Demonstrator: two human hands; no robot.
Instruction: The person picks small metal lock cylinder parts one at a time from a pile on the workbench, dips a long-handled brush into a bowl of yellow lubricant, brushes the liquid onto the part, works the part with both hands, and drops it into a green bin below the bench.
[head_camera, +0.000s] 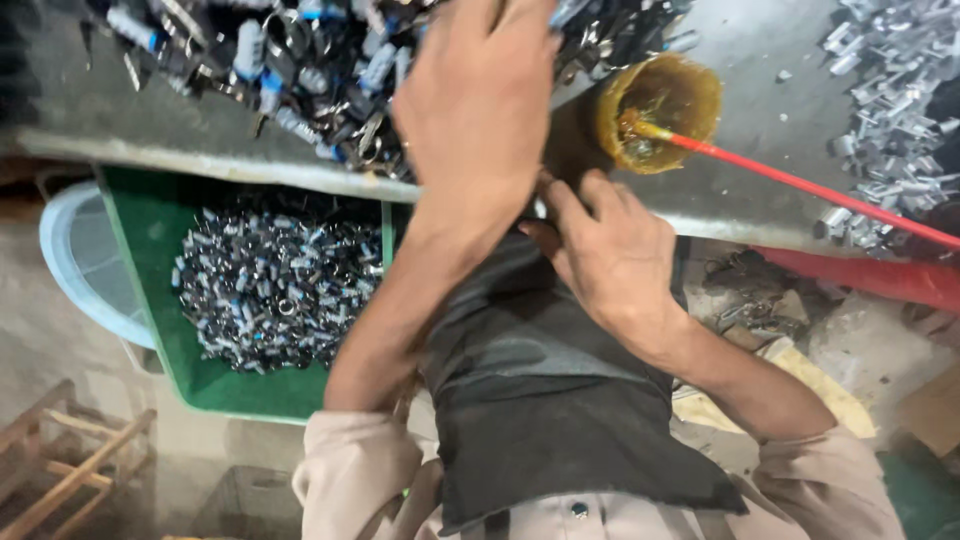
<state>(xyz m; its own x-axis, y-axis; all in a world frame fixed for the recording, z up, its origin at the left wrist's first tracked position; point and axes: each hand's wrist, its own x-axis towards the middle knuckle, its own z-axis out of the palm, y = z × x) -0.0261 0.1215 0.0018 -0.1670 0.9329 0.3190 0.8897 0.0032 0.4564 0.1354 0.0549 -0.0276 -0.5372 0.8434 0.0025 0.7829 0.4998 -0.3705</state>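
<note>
Midway, a left hand (475, 110) reaches into the tabletop parts pile (290, 60), grip hidden; right hand (605, 250) fingers curl at the tabletop edge (250, 172), hold unclear; green bin (150, 220) partly filled.

Dim, uneven light; soft motion blur

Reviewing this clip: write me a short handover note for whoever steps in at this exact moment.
Left hand: reaching up into the heap of small metal-and-blue parts on the grey bench; whether it holds one cannot be seen.
Right hand: at the bench edge beside the yellow cup, fingers curled; its grip is hidden.
A red-handled stick stands in the cup. A green tray below the bench holds many similar parts. A second pile of silvery pieces lies at the right.
Done: many parts are in the tray. Left: a large heap on the bench.
</note>
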